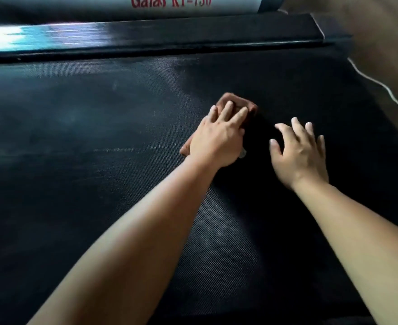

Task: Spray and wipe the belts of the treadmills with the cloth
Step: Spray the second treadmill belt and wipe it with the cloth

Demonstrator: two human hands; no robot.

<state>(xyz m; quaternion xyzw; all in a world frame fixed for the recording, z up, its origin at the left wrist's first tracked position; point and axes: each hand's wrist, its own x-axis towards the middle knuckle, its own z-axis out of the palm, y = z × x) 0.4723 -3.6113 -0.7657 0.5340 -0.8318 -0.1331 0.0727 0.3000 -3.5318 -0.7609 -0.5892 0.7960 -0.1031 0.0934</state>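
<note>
1. Pressing flat on the brown cloth (237, 102) in the middle of the belt (99, 137), the left hand (216, 139) has straight fingers that curl round nothing.
2. The right hand (298, 153) rests beside it, spread and empty.
3. The cloth looks soft, light and likely to bunch, so press with the palm at its centre.

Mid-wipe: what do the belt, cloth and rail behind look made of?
Belt: likely rubber or PVC, matte black; fine dotted weave texture. Cloth: soft reddish-brown fabric, possibly microfibre; folded, rounded edges under the left hand. Rail: hard plastic or painted metal, cannot tell which; glossy black, reflecting light.
</note>
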